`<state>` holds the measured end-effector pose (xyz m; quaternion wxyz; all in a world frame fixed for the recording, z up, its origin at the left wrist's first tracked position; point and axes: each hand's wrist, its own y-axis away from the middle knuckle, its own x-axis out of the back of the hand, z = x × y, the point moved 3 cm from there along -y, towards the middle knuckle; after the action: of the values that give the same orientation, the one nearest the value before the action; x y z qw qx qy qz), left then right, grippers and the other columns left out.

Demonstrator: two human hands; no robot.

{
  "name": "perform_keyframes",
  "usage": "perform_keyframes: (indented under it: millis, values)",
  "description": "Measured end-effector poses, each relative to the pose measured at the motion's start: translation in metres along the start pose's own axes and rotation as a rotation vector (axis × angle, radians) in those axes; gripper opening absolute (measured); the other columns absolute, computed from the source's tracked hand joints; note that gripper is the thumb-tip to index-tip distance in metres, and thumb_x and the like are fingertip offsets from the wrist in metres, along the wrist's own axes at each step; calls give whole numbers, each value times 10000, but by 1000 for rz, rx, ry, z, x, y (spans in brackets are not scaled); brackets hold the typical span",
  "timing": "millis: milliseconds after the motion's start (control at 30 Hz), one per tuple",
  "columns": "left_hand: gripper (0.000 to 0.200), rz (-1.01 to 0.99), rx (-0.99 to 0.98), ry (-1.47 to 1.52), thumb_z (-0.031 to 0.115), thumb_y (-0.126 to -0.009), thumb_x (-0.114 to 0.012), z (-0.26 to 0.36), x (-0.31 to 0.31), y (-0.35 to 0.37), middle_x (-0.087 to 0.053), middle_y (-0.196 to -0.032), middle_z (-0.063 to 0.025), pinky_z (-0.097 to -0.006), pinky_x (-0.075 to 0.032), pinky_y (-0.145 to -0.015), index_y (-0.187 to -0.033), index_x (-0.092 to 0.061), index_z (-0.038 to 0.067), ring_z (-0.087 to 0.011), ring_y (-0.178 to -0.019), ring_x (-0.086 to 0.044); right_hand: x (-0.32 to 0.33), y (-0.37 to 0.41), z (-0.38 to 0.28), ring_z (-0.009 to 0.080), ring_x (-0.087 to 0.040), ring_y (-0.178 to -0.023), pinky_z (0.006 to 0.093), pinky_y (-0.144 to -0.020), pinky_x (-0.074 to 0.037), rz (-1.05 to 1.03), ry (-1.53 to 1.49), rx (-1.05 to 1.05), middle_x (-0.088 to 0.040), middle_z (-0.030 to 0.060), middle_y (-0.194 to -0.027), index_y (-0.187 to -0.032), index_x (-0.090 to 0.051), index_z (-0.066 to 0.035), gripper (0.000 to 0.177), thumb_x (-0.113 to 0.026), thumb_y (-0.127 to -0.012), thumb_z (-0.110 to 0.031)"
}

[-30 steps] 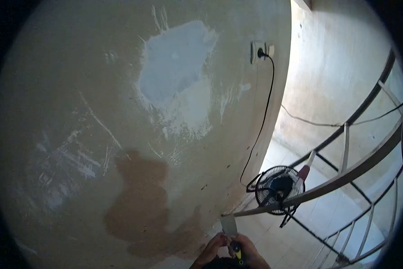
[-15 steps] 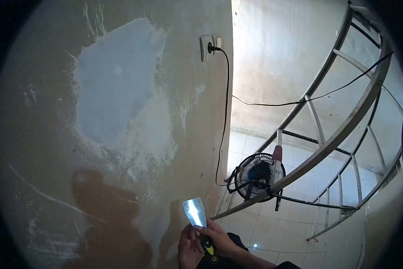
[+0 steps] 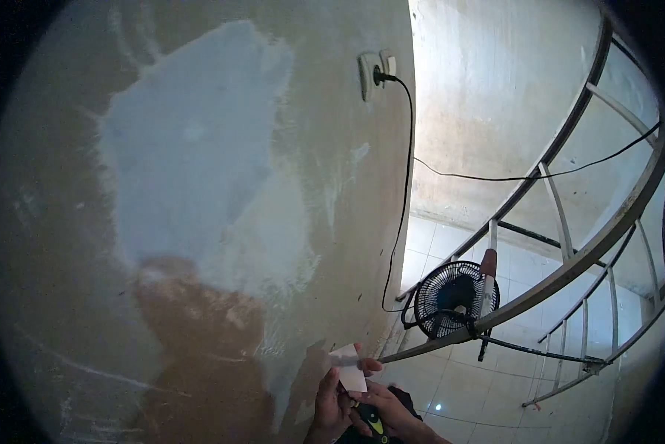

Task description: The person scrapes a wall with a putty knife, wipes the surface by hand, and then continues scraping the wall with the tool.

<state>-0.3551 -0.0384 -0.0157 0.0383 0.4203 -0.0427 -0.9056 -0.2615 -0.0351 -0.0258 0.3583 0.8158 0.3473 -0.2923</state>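
left hand (image 3: 328,408) + right hand (image 3: 389,406): both clasping flat metal-bladed, black-and-yellow-handled scraper (image 3: 353,379) | blade-handling step, I guess | next wants steady grip

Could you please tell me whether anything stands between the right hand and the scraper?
Nothing visible does: the right hand is on the scraper, as is the left hand. The fan stands apart, to the right.

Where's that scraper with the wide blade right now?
Low in the head view, just right of centre, the scraper is held between the left hand and the right hand, below and left of the fan.
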Motion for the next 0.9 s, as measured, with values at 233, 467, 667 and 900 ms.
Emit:
perform_keyframes:
  millis: [233,467,667,900]
  values:
    - [669,7,-144,-18,456,-859,-413,-4,-18,-42,-477,-1099,-163,-334,-380,-876,-1314,-217,6,-223,-1010,-488,33,-2,-26,125,-444,-768,246,-610,-395,72,178,227,-501,76,-945,-1222,-370,-33,443,-518,-846,-216]
    - [651,67,-200,-56,455,-871,-368,-5,-45,-86,-454,-1165,-188,-357,-377,-889,-1323,-205,15,-242,-1038,-483,62,10,-100,160,-489,-704,269,-672,-400,-82,344,165,-547,54,-993,-1291,-335,-88,484,-507,-859,-221]
    - [661,359,-294,-107,482,-854,-375,-3,-52,-108,-439,-1187,-228,-411,-375,-892,-1313,-233,29,-315,-1027,-497,74,-35,-145,185,-487,-1034,326,-828,-428,-210,815,288,-497,142,-1122,-1295,-275,5,565,-552,-824,-137]
    - [689,452,-524,-263,512,-851,-381,40,-67,-127,-536,-1053,-199,-333,-443,-777,-1277,-277,-20,-232,-876,-561,50,-63,-156,185,-551,-929,319,-850,-404,-300,555,244,-576,146,-1026,-1274,-331,16,553,-579,-790,-87]
